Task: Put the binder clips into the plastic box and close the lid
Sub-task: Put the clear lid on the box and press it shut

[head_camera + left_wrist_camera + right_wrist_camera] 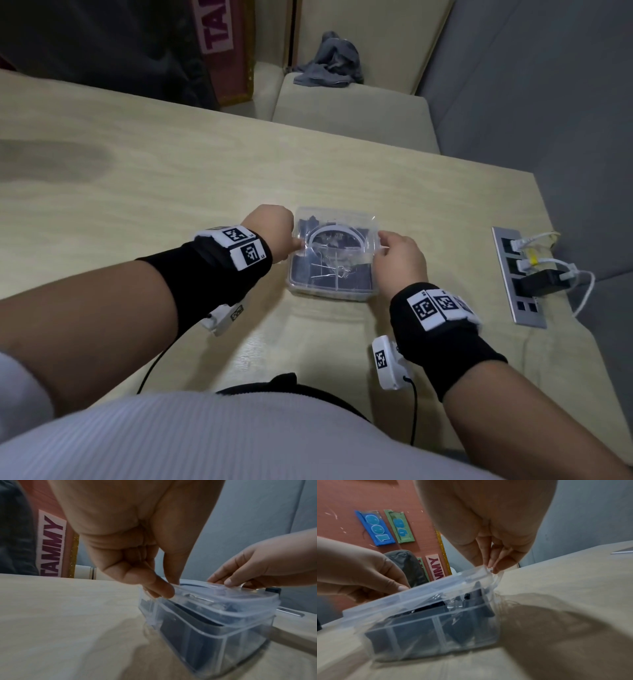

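A clear plastic box [334, 295] stands mid-table, with black binder clips [358, 279] showing through its walls. Its transparent lid [337, 236] lies over the top, tilted and not fully seated. My left hand [295, 242] pinches the lid's left edge between thumb and forefinger. My right hand [383, 247] pinches the lid's right edge at a small tab. In the left wrist view the left hand [169, 588] grips the lid [231, 601] above the box [214, 635]. In the right wrist view the right hand [489, 567] holds the lid [419, 597] over the clips [465, 628].
A metal socket strip [513, 301] with white cables and a black adapter [543, 282] is set into the table near its right edge. A beige bench with a grey cloth [329, 65] lies behind the table. A red lettered board [222, 44] stands at the back.
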A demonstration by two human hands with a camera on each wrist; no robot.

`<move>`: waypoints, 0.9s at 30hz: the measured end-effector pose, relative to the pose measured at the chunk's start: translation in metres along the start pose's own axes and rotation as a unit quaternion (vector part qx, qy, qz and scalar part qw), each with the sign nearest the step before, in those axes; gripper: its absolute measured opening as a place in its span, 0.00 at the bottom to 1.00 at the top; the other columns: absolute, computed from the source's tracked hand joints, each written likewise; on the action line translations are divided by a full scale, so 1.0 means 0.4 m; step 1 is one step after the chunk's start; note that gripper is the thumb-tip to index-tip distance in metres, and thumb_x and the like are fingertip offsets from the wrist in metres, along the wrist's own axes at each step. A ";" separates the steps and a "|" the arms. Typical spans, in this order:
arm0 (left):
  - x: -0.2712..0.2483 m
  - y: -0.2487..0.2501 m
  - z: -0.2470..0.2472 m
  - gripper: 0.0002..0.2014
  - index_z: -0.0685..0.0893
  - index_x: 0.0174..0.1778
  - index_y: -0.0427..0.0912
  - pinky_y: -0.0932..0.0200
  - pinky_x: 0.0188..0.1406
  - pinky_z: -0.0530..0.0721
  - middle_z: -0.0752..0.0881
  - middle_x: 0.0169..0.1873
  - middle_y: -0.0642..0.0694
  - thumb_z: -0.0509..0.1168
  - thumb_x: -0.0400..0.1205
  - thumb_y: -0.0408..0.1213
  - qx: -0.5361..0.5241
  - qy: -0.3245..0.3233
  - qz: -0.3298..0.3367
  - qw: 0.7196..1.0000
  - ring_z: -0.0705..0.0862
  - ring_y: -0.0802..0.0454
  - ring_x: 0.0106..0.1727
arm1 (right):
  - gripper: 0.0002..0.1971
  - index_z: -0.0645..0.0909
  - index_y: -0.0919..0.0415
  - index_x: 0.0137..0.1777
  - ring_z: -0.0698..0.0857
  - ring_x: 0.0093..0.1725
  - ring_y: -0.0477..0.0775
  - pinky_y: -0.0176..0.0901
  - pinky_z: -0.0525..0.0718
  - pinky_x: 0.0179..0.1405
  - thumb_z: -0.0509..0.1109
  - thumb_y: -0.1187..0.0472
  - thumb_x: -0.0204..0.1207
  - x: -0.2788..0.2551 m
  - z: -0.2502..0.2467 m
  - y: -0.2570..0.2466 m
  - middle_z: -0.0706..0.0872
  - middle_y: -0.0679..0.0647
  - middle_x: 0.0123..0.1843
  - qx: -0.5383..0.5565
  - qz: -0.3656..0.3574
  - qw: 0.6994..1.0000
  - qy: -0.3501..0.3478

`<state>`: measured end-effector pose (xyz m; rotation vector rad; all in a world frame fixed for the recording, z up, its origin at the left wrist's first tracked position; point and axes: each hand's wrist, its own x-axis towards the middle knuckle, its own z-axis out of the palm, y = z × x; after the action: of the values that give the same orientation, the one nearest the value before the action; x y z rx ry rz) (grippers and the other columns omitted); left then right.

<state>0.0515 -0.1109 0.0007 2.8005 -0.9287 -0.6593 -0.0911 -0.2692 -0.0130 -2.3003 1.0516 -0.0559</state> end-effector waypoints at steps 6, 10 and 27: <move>0.011 0.000 0.007 0.19 0.88 0.49 0.33 0.50 0.46 0.84 0.91 0.39 0.40 0.64 0.82 0.48 0.012 0.010 0.008 1.000 0.87 0.42 0.47 | 0.23 0.76 0.56 0.72 0.81 0.62 0.61 0.47 0.77 0.64 0.59 0.67 0.78 0.007 0.014 0.011 0.79 0.59 0.67 -0.008 -0.011 1.000 0.016; 0.015 0.007 0.002 0.23 0.74 0.22 0.38 0.55 0.29 0.71 0.75 0.22 0.44 0.63 0.83 0.46 0.041 0.015 0.000 0.999 0.74 0.47 0.26 | 0.21 0.76 0.55 0.71 0.81 0.61 0.61 0.46 0.77 0.62 0.61 0.66 0.78 0.012 0.015 0.018 0.76 0.59 0.68 -0.002 0.000 1.000 0.011; 0.022 0.000 0.004 0.22 0.91 0.30 0.36 0.55 0.49 0.89 0.93 0.29 0.43 0.63 0.82 0.46 -0.067 -0.040 -0.056 0.995 0.86 0.49 0.29 | 0.21 0.75 0.58 0.72 0.81 0.65 0.63 0.49 0.78 0.63 0.68 0.58 0.78 0.031 -0.002 0.004 0.83 0.60 0.67 -0.002 0.086 0.996 -0.027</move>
<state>0.0569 -0.1160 -0.0041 2.7388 -0.7150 -0.8220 -0.0839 -0.2790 -0.0157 -2.1934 1.2185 0.0784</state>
